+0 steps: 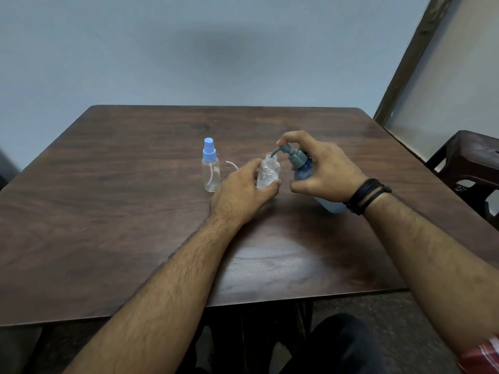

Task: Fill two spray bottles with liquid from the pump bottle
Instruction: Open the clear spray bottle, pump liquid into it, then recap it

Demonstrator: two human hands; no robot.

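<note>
Left hand point(244, 191) grips the open spray bottle point(268, 171) on the tabletop point(108, 211); right hand point(321, 168) holds the tilted pump bottle point(303, 168) (spout over the mouth).

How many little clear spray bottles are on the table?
2. One capped bottle stands alone toward the left. The other, open bottle is held by the left hand under the pump bottle's spout.

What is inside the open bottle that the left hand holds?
The open bottle has clear liquid in its lower part; the pump nozzle points into its mouth. The left hand covers its base, so the exact level is hidden.
</note>
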